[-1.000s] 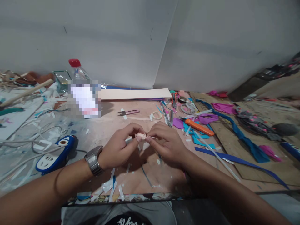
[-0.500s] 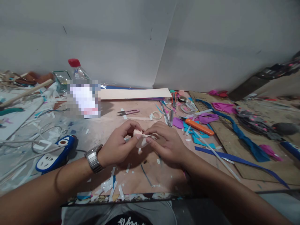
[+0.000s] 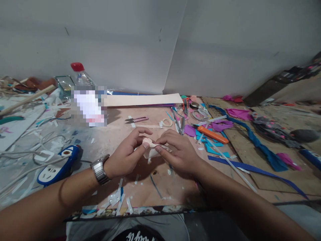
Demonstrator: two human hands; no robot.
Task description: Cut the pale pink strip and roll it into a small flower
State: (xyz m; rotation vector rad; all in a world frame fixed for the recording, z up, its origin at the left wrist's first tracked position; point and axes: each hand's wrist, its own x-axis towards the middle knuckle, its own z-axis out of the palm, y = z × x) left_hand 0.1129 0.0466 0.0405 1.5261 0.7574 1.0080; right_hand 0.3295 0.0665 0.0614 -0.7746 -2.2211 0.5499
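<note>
Between my two hands, above the middle of the table, is a small pale pinkish-white rolled paper strip. My left hand, with a metal watch on its wrist, pinches the rolled end between thumb and fingers. The loose part of the strip runs to the right, where the thumb and fingers of my right hand close on it. Part of the paper hides behind my fingers. Beyond my hands lie thread snips and a roll of tape.
An orange utility knife lies on blue and purple paper scraps at right. A blue-and-white power strip with cables is at left. A pixelated bright screen stands before a red-capped bottle. A long cream strip lies near the wall.
My left thumb and fingers have shifted on the rolled end, which now shows more of its top. The paper has turned slightly between my hands. The view has moved a little.
</note>
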